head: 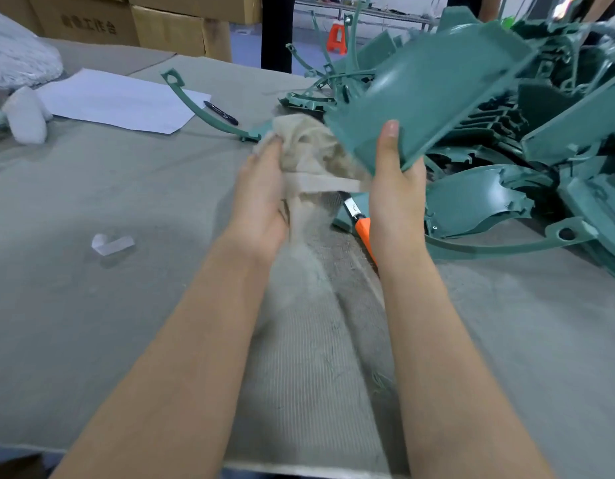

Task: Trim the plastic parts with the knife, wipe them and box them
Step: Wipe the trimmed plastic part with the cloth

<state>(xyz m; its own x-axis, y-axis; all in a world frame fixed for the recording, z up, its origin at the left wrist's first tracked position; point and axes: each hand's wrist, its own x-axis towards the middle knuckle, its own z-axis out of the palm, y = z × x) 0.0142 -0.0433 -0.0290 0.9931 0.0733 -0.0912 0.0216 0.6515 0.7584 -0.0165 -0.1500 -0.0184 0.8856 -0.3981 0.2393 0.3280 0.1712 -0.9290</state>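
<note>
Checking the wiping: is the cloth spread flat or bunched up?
Bunched: the cloth is crumpled in the left hand, beside the part the right hand holds.

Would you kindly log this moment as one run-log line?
step: wipe | left hand: holds cloth | right hand: holds green part | knife: on table

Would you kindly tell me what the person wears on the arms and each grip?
Nothing visible: the left grip and right grip are ungloved, with no rings showing, and both forearms are bare to the picture's edge, without sleeves, watch or bands.
</note>
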